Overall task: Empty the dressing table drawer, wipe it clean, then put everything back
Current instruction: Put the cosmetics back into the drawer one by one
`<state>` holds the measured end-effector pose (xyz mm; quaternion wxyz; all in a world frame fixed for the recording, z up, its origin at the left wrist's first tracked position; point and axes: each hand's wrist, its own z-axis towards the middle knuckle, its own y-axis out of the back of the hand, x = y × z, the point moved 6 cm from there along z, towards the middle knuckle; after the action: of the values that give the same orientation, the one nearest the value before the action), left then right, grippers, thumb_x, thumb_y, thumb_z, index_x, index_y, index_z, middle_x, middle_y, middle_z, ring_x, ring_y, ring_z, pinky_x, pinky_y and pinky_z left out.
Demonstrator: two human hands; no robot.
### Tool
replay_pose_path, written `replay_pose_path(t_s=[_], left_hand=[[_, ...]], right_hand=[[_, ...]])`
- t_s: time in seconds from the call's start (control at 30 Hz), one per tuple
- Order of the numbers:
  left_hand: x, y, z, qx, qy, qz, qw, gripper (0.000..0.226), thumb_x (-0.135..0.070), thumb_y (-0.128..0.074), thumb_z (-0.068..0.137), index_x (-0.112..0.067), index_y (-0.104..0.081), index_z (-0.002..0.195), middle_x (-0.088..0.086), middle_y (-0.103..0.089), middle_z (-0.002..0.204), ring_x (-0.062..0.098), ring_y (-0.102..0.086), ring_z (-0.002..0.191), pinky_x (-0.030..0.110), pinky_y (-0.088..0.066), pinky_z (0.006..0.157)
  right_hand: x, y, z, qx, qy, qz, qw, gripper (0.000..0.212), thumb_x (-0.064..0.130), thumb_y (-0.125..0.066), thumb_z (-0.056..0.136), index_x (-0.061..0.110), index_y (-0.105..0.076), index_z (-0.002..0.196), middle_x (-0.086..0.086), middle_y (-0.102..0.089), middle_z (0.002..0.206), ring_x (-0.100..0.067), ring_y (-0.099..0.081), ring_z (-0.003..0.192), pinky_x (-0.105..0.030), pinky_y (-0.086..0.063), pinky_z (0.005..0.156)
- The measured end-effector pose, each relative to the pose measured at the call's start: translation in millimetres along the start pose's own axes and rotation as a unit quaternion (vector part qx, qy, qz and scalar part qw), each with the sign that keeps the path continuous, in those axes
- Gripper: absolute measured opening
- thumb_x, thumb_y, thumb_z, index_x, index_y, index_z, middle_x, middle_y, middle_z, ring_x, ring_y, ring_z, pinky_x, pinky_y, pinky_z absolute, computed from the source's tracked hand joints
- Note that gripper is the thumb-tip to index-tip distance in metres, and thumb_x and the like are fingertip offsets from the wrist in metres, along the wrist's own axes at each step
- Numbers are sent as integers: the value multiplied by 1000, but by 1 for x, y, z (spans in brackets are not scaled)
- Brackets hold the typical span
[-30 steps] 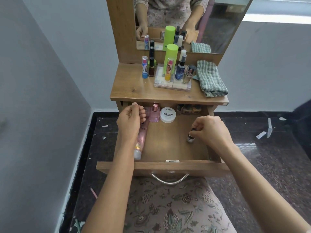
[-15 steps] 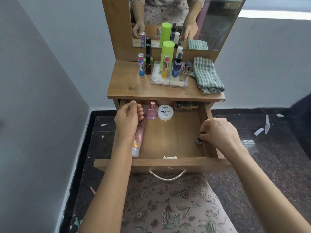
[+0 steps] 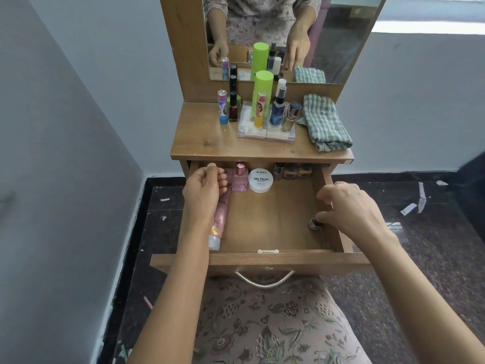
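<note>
The dressing table drawer (image 3: pixel 262 258) is pulled open over my lap. My right hand (image 3: pixel 349 208) pinches the cap of a small dark nail polish bottle (image 3: pixel 313 223), which stands upright against the drawer's right wall. My left hand (image 3: pixel 203 191) is at the drawer's back left, its fingers curled over the upper end of a pink tube (image 3: pixel 220 219) that lies along the left wall. A pink perfume bottle (image 3: pixel 239 179), a white nail polish remover tub (image 3: pixel 260 181) and small bottles (image 3: pixel 291 170) line the back.
On the tabletop (image 3: pixel 199 143) stand a green bottle (image 3: pixel 262 85), several small cosmetics and a clear tray (image 3: pixel 265 135). A folded green checked cloth (image 3: pixel 325 122) lies at the right. Behind is the mirror (image 3: pixel 341 48). A wall is close on the left.
My right hand carried the small bottle from the middle of the drawer to the right wall. My left hand stayed over the pink tube.
</note>
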<state>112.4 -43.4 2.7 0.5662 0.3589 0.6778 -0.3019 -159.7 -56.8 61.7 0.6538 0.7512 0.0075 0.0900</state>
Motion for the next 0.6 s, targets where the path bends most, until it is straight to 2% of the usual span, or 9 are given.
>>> replay_pose_path(t_s=[0.1,0.2,0.27,0.33,0.43,0.6], left_hand=[[-1,-1,0,8,-8,20,1000,28,-36,-51,96,-20,-70,83,-2,-71,75,11,-68,74,38,-58,81],[-2,-3,-1,17,-14,36,999,27,-36,-52,96,-20,-70,83,-3,-71,74,9,-68,73,37,-59,80],[-2,-2,-2,18,-17,45,999,27,-36,-53,96,-20,-70,83,-4,-71,74,9,-67,72,37,-59,81],[-3,-2,-3,21,-23,60,998,27,-37,-53,95,-20,-70,83,-4,-72,74,9,-68,72,37,-59,81],[-6,-3,-5,25,-39,80,996,27,-35,-52,96,-19,-70,84,-3,-71,75,9,-67,71,34,-59,79],[-8,-5,-5,31,-48,85,995,29,-34,-52,97,-13,-70,89,-1,-71,77,10,-68,73,32,-59,78]], right_hand=[[22,31,8,-99,52,137,984,30,24,-76,75,20,-70,105,1,-65,97,-14,-56,82,-25,-43,72],[42,64,29,-222,81,243,941,22,19,-72,79,15,-71,101,-1,-66,93,-11,-56,74,-19,-42,73],[47,79,50,-267,74,291,916,25,18,-70,80,14,-70,104,-1,-66,94,-12,-58,76,-22,-48,76],[48,88,72,-277,57,311,907,31,20,-71,78,15,-67,109,1,-65,94,-12,-58,82,-18,-48,77],[49,91,97,-258,35,329,908,38,21,-73,77,16,-65,113,4,-63,97,-7,-56,82,-1,-38,65],[54,84,113,-223,50,324,918,25,13,-67,80,14,-68,106,3,-65,94,-3,-56,81,2,-38,61]])
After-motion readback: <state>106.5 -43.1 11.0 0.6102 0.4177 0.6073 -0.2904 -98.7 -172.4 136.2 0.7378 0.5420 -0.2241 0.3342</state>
